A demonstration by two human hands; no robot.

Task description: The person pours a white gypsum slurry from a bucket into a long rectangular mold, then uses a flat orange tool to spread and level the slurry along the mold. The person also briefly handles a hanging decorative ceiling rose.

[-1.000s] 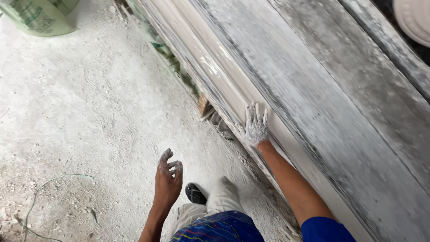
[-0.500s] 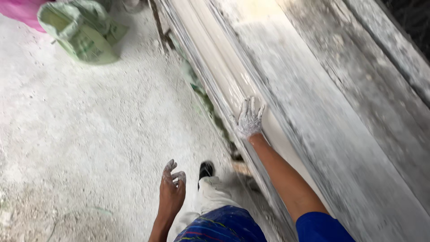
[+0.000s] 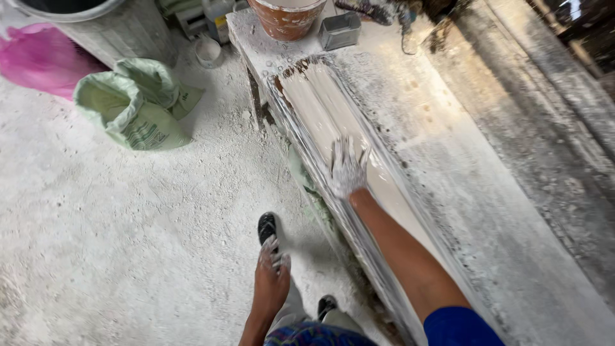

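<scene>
My right hand point(image 3: 346, 169), coated in white plaster, lies flat with fingers spread on the wet white plaster in a long narrow mould point(image 3: 314, 102) that runs along the edge of a dusty workbench point(image 3: 461, 173). My left hand point(image 3: 271, 272), also smeared white, hangs free beside my leg with its fingers loosely curled and nothing in it. My dark shoes point(image 3: 267, 227) stand on the plaster-dusted floor close to the bench.
An orange bucket point(image 3: 286, 18) and a small grey metal box point(image 3: 341, 30) stand at the far end of the bench. On the floor to the left lie a green sack point(image 3: 131, 106), a pink bag point(image 3: 41, 57), a grey bin point(image 3: 109, 29) and a small white cup point(image 3: 208, 50).
I have walked forward along the bench, my right hand sliding along the mould toward its far end. The green sack, bucket and bench end have come into view.
</scene>
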